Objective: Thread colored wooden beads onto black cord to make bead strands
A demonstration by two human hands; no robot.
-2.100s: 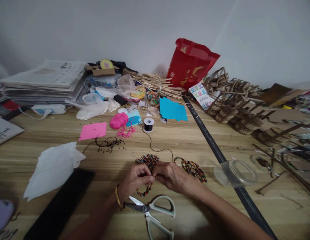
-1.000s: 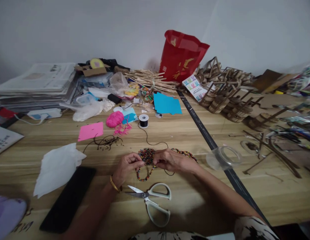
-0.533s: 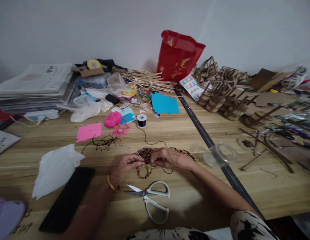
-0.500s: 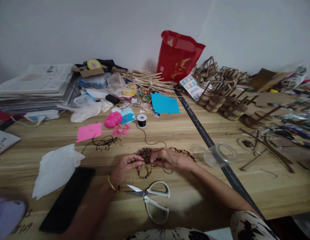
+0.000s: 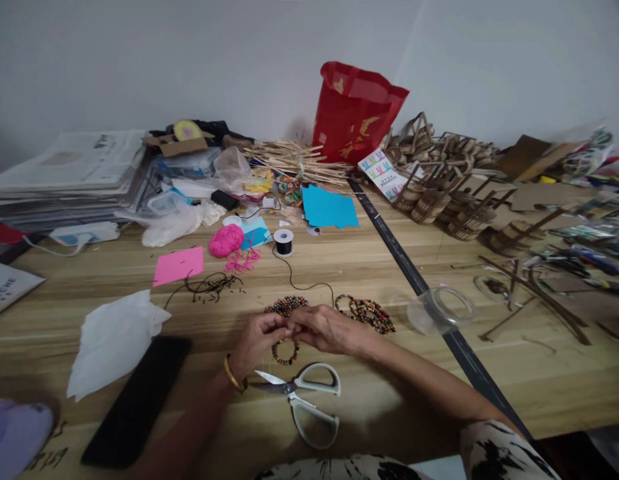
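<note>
My left hand (image 5: pixel 256 337) and my right hand (image 5: pixel 322 329) meet fingertip to fingertip over the wooden table (image 5: pixel 369 267), both pinching a small loop of coloured beads (image 5: pixel 285 352) that hangs just below them. A thin black cord (image 5: pixel 302 285) runs from my hands back to a spool (image 5: pixel 284 241). A pile of loose coloured beads (image 5: pixel 288 305) lies just beyond my fingers, and finished bead loops (image 5: pixel 366 312) lie to the right. White-handled scissors (image 5: pixel 302 400) lie open in front of my wrists.
A black phone (image 5: pixel 134 400) and white tissue (image 5: pixel 112 340) lie at the left. Pink paper (image 5: pixel 179 265), pink yarn (image 5: pixel 226 240), blue paper (image 5: pixel 329 208), a red bag (image 5: pixel 356 113), newspapers (image 5: pixel 69 170), a clear lid (image 5: pixel 439 310) and wooden model parts (image 5: pixel 454 193) crowd the back and right.
Both hands have drawn slightly nearer to me with the bead loop, uncovering the bead pile and the finished loops behind them. The view has shifted a little.
</note>
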